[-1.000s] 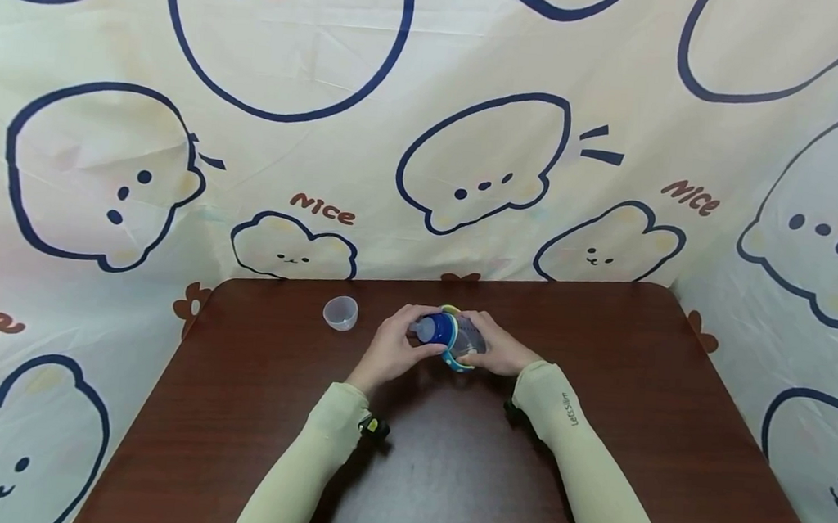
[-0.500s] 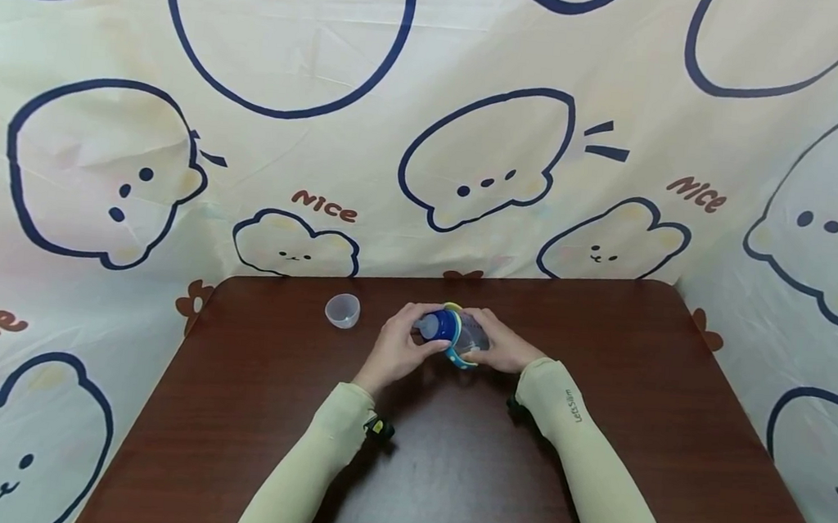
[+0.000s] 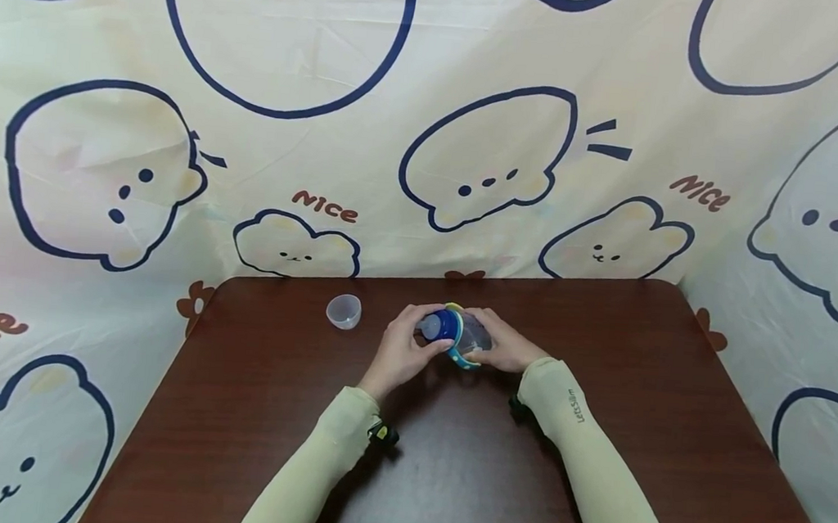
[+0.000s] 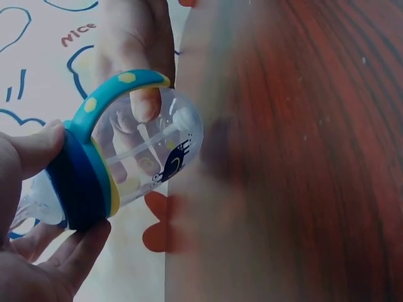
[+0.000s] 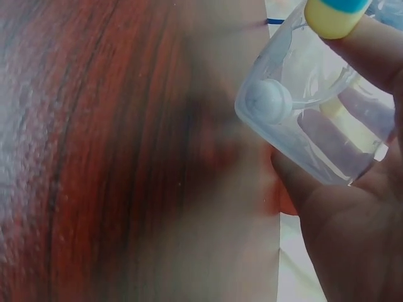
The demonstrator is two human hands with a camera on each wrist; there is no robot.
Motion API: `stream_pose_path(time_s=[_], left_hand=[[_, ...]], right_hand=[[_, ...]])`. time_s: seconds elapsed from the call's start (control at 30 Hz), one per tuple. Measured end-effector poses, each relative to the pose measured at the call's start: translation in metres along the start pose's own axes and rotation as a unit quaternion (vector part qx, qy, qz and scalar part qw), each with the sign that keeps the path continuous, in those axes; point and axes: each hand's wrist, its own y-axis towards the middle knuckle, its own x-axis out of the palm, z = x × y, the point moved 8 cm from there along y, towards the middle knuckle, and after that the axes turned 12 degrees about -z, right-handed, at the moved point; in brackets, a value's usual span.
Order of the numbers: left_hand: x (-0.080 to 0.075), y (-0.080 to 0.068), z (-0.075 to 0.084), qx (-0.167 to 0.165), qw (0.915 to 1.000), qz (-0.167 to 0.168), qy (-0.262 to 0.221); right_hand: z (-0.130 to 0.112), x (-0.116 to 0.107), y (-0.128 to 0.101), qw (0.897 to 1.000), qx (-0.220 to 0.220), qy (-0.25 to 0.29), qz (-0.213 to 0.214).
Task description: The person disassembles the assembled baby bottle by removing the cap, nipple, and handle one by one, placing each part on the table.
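Note:
Both hands hold a baby bottle (image 3: 474,337) sideways over the far part of the table, its teat end toward the left. My left hand (image 3: 399,349) grips the blue screw collar (image 4: 80,182) between thumb and fingers, around the clear teat (image 4: 39,202). The clear body is held by my right hand (image 3: 511,348), thumb and fingers on opposite sides. A teal handle (image 4: 119,89) with yellow spots arches from the collar. Inside the body, a straw ends in a white weighted ball (image 5: 267,102). Part of the body is hidden behind the right fingers.
A small clear plastic cup-shaped cover (image 3: 344,311) stands on the dark brown wooden table (image 3: 448,461), left of the hands near the back edge. A cartoon-printed cloth (image 3: 324,155) hangs behind and beside the table.
Both hands keep their hold on the bottle in nearly the same pose. The left wrist shifts slightly to the right, and the whole head view drifts a little.

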Motion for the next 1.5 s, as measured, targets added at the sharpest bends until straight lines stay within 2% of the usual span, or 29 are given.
stream_pose_path(time_s=[0.3, 0.53, 0.7, 0.9, 1.03, 1.2, 1.5], left_hand=[[0.0, 0.003, 0.002, -0.009, 0.9999, 0.002, 0.012], [-0.003, 0.009, 0.009, -0.005, 0.9976, -0.033, 0.06], [-0.002, 0.009, 0.004, -0.002, 0.9964, -0.046, 0.071], [-0.003, 0.012, 0.0, 0.025, 0.9972, -0.033, 0.062], [-0.001, 0.011, 0.001, 0.032, 0.997, -0.02, 0.067], [0.003, 0.009, 0.003, 0.036, 0.997, -0.006, 0.069], [0.004, 0.006, 0.006, 0.022, 0.9985, 0.016, 0.046]], right_hand=[[0.002, -0.002, -0.001, 1.0, -0.001, 0.011, -0.004], [0.002, -0.001, -0.003, 1.0, 0.004, 0.021, 0.001], [0.001, 0.003, -0.003, 1.0, 0.0, 0.005, -0.01], [0.0, 0.001, -0.002, 1.0, 0.0, -0.004, 0.0], [0.0, 0.002, -0.003, 1.0, 0.002, -0.003, -0.003], [-0.001, 0.002, -0.004, 1.0, -0.01, -0.007, 0.001], [-0.001, 0.001, -0.004, 1.0, -0.017, -0.012, 0.009]])
